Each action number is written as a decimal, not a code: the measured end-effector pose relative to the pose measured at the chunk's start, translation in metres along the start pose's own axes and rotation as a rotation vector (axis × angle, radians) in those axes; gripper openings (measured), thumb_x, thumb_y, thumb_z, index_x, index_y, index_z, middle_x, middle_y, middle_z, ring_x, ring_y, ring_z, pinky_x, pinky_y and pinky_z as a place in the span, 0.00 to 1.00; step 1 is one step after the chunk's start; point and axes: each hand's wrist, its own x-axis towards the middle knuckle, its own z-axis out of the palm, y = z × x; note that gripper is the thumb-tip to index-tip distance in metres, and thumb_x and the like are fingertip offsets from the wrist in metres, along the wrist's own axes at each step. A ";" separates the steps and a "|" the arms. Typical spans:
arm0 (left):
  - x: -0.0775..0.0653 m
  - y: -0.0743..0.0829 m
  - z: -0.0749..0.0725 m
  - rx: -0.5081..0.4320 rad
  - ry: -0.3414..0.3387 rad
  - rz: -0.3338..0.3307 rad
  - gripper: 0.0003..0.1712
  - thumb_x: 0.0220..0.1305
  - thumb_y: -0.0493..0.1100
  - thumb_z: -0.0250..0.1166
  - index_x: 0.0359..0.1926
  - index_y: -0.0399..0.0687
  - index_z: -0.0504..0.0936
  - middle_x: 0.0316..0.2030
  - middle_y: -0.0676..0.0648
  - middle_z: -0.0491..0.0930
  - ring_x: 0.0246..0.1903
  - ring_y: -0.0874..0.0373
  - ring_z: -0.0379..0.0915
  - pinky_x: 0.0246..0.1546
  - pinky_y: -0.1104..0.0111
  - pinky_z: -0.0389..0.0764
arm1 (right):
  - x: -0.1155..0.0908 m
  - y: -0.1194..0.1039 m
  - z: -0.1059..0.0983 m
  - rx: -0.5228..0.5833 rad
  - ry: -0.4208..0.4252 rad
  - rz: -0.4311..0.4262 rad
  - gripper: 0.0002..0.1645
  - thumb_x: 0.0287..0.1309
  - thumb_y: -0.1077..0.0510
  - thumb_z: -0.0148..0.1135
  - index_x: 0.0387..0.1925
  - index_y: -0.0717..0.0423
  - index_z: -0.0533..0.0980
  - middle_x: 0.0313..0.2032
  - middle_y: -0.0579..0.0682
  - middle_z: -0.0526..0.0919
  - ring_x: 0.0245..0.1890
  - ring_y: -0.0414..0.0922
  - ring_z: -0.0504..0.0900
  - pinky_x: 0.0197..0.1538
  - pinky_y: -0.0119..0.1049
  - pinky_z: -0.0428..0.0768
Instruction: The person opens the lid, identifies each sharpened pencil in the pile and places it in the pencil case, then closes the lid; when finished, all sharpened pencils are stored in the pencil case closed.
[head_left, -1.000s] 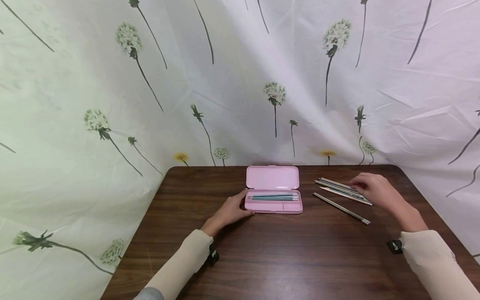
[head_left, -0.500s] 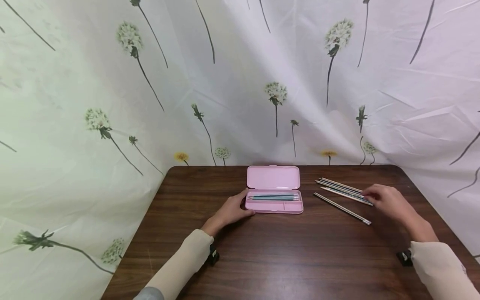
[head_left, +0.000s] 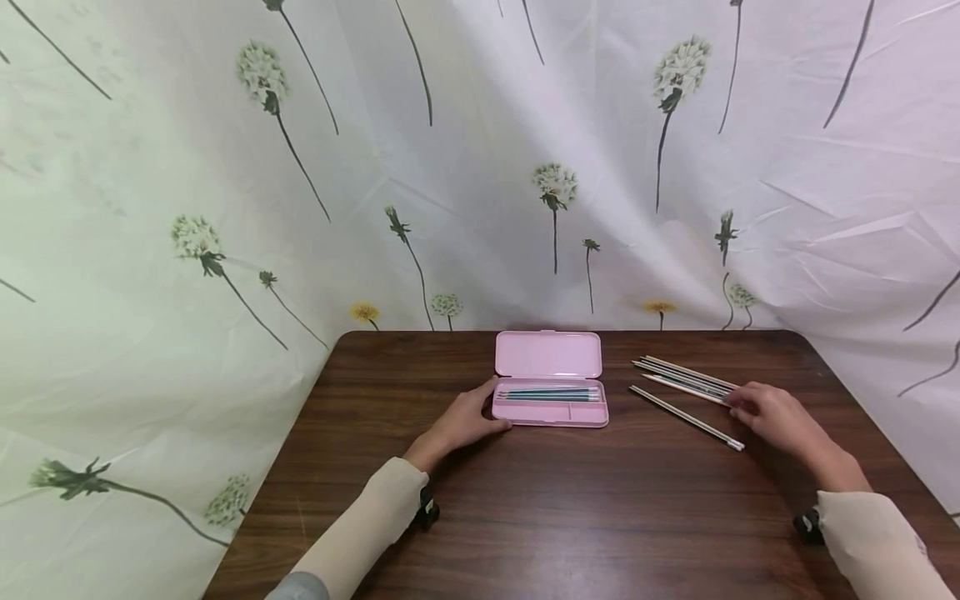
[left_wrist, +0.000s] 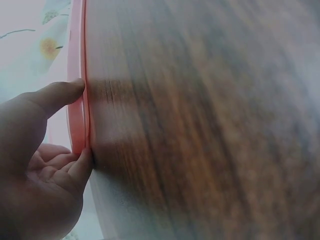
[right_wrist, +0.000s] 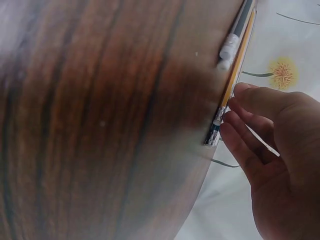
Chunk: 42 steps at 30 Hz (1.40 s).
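Observation:
A pink pencil case (head_left: pixel 536 412) lies with its lid up near the back of the table, several teal pencils (head_left: pixel 551 396) in its long compartment. My left hand (head_left: pixel 461 418) grips the case's left end, thumb at the front and fingers at the back corner; the left wrist view shows the thumb on its pink side. To the right, my right hand (head_left: pixel 776 421) reaches the eraser ends of a loose group of pencils (head_left: pixel 682 375). In the right wrist view its fingertips are by a yellow pencil (right_wrist: pixel 233 80); whether they pinch one is hidden.
Apart from the group, more pencils (head_left: pixel 686 418) lie slantwise closer to the front, side by side. The brown wooden table (head_left: pixel 555 517) ends at a white flower-printed cloth (head_left: pixel 480 208) hanging behind it.
My right hand has come down and towards the front right, from above the pencil group to its eraser ends. My left hand and the case keep their places.

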 end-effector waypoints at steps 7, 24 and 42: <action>0.002 -0.002 0.000 0.006 0.008 0.002 0.52 0.68 0.50 0.75 0.84 0.41 0.58 0.81 0.36 0.61 0.79 0.44 0.63 0.77 0.49 0.69 | 0.003 0.003 0.002 -0.018 -0.028 0.030 0.09 0.58 0.69 0.74 0.42 0.64 0.88 0.39 0.59 0.86 0.40 0.58 0.82 0.45 0.60 0.80; -0.001 0.002 0.000 0.003 0.005 -0.009 0.51 0.69 0.49 0.74 0.83 0.40 0.58 0.80 0.36 0.62 0.78 0.44 0.64 0.76 0.49 0.69 | -0.001 0.005 0.001 -0.019 -0.151 0.120 0.09 0.58 0.69 0.72 0.42 0.66 0.87 0.40 0.62 0.87 0.42 0.62 0.86 0.47 0.63 0.82; 0.001 -0.001 0.001 0.003 -0.009 -0.019 0.51 0.69 0.49 0.74 0.84 0.41 0.57 0.81 0.37 0.61 0.79 0.45 0.62 0.77 0.49 0.69 | -0.003 0.001 0.005 -0.025 -0.038 0.037 0.09 0.55 0.72 0.71 0.33 0.57 0.87 0.30 0.47 0.82 0.29 0.41 0.77 0.34 0.43 0.77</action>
